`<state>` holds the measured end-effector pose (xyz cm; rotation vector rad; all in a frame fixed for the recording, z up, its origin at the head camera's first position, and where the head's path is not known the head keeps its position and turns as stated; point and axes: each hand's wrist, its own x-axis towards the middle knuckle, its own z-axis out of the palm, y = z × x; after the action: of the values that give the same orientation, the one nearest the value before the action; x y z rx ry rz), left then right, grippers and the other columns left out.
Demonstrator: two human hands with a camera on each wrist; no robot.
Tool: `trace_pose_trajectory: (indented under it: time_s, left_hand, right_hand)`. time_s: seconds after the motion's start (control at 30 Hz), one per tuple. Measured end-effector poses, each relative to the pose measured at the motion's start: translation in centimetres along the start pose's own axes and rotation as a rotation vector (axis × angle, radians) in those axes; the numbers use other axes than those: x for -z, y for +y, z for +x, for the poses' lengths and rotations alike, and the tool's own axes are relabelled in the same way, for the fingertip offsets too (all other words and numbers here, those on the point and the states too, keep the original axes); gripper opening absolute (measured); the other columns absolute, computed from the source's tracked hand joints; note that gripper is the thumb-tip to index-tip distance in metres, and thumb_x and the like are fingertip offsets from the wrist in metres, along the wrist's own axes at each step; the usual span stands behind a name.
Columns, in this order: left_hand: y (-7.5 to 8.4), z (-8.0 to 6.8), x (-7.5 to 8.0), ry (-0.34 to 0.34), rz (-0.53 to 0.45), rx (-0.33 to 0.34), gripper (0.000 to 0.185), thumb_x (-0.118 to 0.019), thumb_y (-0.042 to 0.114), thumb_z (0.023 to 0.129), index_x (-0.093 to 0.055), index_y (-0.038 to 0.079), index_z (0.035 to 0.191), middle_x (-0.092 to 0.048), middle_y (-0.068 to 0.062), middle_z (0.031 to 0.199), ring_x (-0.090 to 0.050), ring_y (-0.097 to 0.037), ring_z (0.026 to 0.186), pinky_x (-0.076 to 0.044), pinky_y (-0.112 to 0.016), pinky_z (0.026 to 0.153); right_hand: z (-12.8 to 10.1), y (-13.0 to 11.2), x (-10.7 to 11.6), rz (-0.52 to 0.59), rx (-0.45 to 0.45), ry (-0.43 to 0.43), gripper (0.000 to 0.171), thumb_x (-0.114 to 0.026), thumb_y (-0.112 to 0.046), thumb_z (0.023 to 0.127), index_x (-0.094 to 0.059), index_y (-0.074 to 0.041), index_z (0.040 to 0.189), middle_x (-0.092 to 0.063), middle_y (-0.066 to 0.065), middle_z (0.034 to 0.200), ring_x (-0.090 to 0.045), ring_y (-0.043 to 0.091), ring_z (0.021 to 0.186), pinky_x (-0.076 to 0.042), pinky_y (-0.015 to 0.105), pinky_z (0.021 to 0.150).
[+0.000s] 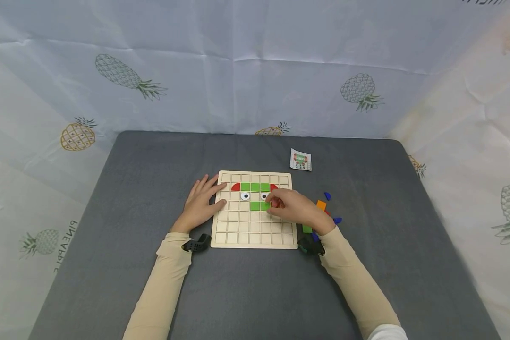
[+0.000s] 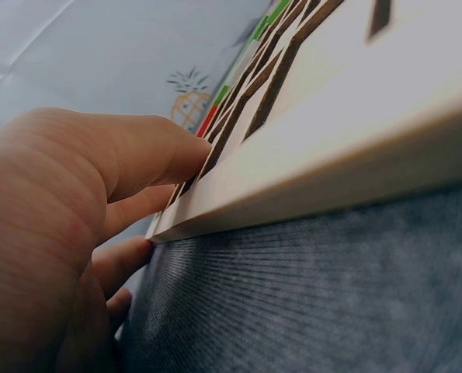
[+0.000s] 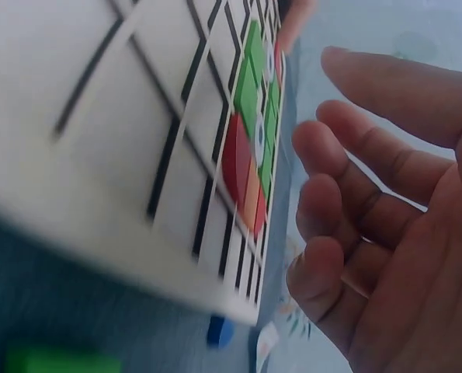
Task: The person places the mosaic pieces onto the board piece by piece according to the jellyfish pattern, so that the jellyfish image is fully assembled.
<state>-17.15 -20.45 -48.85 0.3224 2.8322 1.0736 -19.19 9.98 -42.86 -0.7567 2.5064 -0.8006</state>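
Observation:
A wooden grid board (image 1: 255, 226) lies in the middle of a grey table (image 1: 153, 160). On it are green tiles (image 1: 255, 187), two red half-rounds (image 1: 235, 187) and two round eyes (image 1: 245, 196). My left hand (image 1: 218, 191) rests flat on the board's left edge, thumb on the frame (image 2: 331, 132). My right hand (image 1: 274, 202) hovers over the board's right side by a red piece (image 3: 234, 159) that lies in a cell beside an orange piece (image 3: 250, 198). In the right wrist view its fingers (image 3: 347, 179) are loosely bent and hold nothing.
Loose pieces lie right of the board: blue ones (image 1: 327, 195), an orange one (image 1: 321, 205) and a green one (image 1: 307, 228). A small picture card (image 1: 301, 159) lies behind the board. A pineapple-print cloth (image 1: 255, 71) hangs around the table.

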Motion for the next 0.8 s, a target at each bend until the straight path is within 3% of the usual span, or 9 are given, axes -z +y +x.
trace_pose_trajectory:
  time_s: [0.17,0.4,0.8]
  left_hand:
    - [-0.1,0.0,-0.1,0.001,-0.002,0.0,0.058,-0.064,0.028,0.097,-0.05,0.015,0.152,-0.025,-0.012,0.169,-0.005,-0.032,0.16,0.004,-0.049,0.132]
    - [-0.1,-0.1,-0.1,0.002,-0.005,-0.003,0.057,-0.064,0.029,0.098,-0.05,0.015,0.151,-0.026,-0.012,0.169,-0.006,-0.032,0.16,0.004,-0.049,0.132]
    - [-0.2,0.0,-0.1,0.003,0.003,-0.012,0.057,-0.065,0.03,0.098,-0.05,0.017,0.152,-0.026,-0.011,0.169,-0.006,-0.032,0.16,0.003,-0.049,0.132]
  right_hand:
    - [-2.3,1.2,0.7,0.057,0.016,0.041,0.02,-0.069,-0.02,0.097,-0.07,-0.009,0.113,-0.067,-0.001,0.095,-0.056,0.014,0.078,-0.048,0.025,0.065]
    - [-5.2,2.1,1.3,0.013,-0.029,0.1,0.023,-0.068,-0.019,0.098,-0.071,-0.007,0.116,-0.065,-0.001,0.089,-0.054,0.012,0.075,-0.048,0.024,0.061]
    - [-7.8,3.3,0.7,-0.089,-0.099,0.067,0.031,-0.074,-0.016,0.092,-0.072,-0.005,0.122,-0.064,0.006,0.106,-0.05,0.012,0.078,-0.045,0.023,0.064]
